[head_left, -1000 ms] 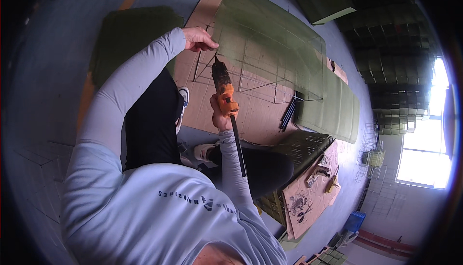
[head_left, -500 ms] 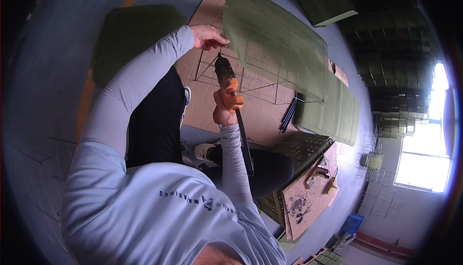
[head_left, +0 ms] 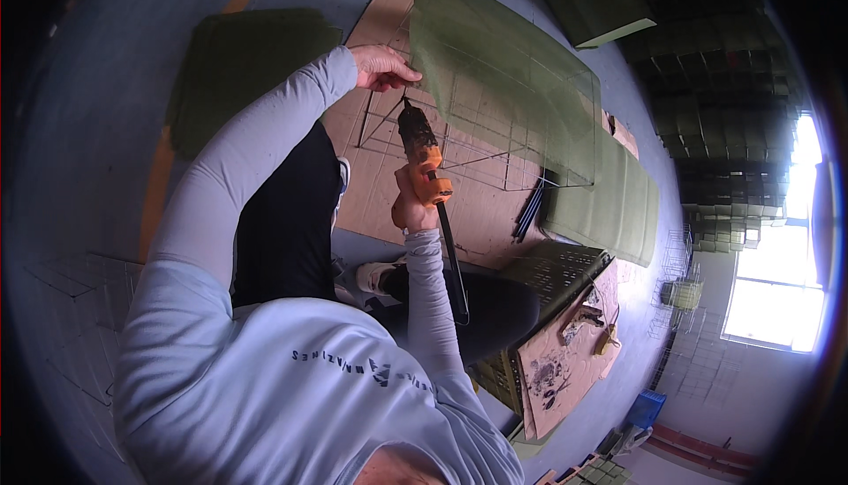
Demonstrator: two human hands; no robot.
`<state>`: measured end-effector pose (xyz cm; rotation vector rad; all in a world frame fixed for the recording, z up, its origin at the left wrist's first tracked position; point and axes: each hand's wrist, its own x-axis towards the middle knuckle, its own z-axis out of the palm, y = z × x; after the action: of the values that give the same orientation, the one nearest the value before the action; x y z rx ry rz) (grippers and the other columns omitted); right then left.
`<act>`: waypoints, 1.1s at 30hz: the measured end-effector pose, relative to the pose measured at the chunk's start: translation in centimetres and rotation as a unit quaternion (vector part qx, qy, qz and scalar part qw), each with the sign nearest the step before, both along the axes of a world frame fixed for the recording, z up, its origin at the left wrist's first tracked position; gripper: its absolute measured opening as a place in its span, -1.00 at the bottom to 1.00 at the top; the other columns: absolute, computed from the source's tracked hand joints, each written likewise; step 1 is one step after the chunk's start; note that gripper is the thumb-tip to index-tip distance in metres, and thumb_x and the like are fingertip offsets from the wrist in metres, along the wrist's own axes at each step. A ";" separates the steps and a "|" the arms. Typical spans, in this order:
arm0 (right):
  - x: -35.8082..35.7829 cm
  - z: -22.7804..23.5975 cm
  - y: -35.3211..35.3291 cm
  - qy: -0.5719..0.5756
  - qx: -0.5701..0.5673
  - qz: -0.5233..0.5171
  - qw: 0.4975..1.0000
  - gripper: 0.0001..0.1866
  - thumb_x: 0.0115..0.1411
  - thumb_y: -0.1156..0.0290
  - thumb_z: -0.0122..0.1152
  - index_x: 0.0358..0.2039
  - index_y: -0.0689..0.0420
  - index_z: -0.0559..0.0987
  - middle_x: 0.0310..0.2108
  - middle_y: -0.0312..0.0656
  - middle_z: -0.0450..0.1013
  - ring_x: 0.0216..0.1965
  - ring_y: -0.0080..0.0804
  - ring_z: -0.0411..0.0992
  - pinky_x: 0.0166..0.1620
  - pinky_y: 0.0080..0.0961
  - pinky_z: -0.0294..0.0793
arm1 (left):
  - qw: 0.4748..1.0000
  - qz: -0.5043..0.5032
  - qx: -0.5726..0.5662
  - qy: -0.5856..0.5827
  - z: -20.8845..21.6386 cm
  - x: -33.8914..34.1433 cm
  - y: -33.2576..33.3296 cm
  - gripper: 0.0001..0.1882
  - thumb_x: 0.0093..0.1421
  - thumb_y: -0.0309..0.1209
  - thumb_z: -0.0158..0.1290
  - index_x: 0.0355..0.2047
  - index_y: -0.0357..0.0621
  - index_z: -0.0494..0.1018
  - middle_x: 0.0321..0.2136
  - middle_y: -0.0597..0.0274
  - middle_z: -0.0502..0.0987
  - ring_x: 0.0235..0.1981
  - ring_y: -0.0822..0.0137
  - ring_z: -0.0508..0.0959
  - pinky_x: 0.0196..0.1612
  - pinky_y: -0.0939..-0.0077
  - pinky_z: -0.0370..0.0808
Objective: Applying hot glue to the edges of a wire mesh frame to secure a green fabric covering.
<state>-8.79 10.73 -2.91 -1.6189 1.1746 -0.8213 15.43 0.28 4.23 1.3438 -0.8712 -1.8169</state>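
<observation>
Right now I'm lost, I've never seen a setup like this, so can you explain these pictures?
There's no machine here, just a person's two bare hands. A wide, curved-lens camera on the person's head looks down, so straight edges bend. The right hand holds what looks like an orange and black glue gun. The left hand has its fingertips at the edge of a green mesh sheet; whether they pinch it is hard to tell. A thin wire frame overlaps the mesh. Below lies flat cardboard, with dark rods near one end.
</observation>
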 end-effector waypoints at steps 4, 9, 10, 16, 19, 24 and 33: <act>0.4 0.7 0.3 0.015 0.015 0.013 1.000 -0.75 0.01 0.22 0.09 -0.34 0.09 0.45 -0.42 -0.22 0.42 -0.34 -0.27 0.38 -0.29 -0.42 0.28 | 1.000 0.003 0.001 -0.004 -0.1 0.0 0.1 -0.85 -0.09 -0.35 0.20 -0.57 -0.02 0.42 -0.67 0.49 0.45 -0.65 0.65 0.45 -0.71 0.83 0.28; 0.1 1.0 0.4 -0.006 0.036 0.004 0.999 -0.73 -0.03 0.31 0.18 -0.31 0.14 0.44 -0.40 -0.31 0.37 -0.34 -0.52 0.33 -0.26 -0.61 0.29 | 1.000 0.004 0.005 0.009 -0.1 0.1 0.1 -0.85 -0.08 -0.35 0.20 -0.55 -0.02 0.43 -0.67 0.51 0.45 -0.65 0.64 0.44 -0.68 0.80 0.29; 0.3 2.1 0.7 -0.018 0.072 -0.013 0.997 -0.72 -0.03 0.31 0.19 -0.32 0.15 0.45 -0.39 -0.31 0.37 -0.34 -0.53 0.33 -0.26 -0.62 0.29 | 1.000 0.005 0.006 0.008 -0.1 0.2 0.1 -0.85 -0.08 -0.35 0.20 -0.55 -0.02 0.43 -0.67 0.51 0.45 -0.65 0.64 0.44 -0.68 0.80 0.29; 0.4 4.4 1.3 -0.102 0.132 -0.017 0.986 -0.70 -0.04 0.28 0.20 -0.30 0.15 0.46 -0.37 -0.32 0.38 -0.33 -0.54 0.32 -0.24 -0.61 0.28 | 1.000 0.012 0.010 0.010 0.1 0.2 0.1 -0.86 -0.07 -0.35 0.19 -0.52 -0.01 0.44 -0.66 0.52 0.45 -0.63 0.65 0.43 -0.66 0.79 0.28; 0.4 3.4 1.1 -0.078 0.152 -0.055 0.984 -0.71 -0.05 0.29 0.20 -0.31 0.14 0.47 -0.37 -0.31 0.39 -0.32 -0.53 0.33 -0.22 -0.61 0.27 | 1.000 0.011 0.008 0.021 0.4 0.0 0.2 -0.86 -0.07 -0.34 0.19 -0.53 0.00 0.44 -0.66 0.53 0.45 -0.63 0.65 0.43 -0.65 0.80 0.27; -0.2 -0.2 0.8 -0.016 -0.034 -0.017 0.999 -0.75 -0.05 0.32 0.19 -0.37 0.17 0.48 -0.39 -0.32 0.40 -0.32 -0.53 0.34 -0.21 -0.62 0.28 | 1.000 0.008 0.002 0.018 0.6 -0.3 0.1 -0.86 -0.07 -0.33 0.19 -0.53 0.00 0.44 -0.66 0.53 0.45 -0.62 0.66 0.43 -0.64 0.81 0.26; 0.5 1.7 1.0 -0.103 0.091 -0.046 0.989 -0.78 -0.01 0.32 0.14 -0.36 0.16 0.48 -0.39 -0.32 0.41 -0.34 -0.53 0.34 -0.22 -0.62 0.28 | 0.999 0.016 -0.005 0.043 0.7 -0.3 0.3 -0.87 -0.06 -0.35 0.18 -0.53 -0.02 0.44 -0.66 0.52 0.45 -0.63 0.65 0.43 -0.66 0.82 0.27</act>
<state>-8.33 11.78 -1.24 -1.3071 1.1474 -0.8917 15.17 0.61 4.95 1.2573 -0.8079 -1.8294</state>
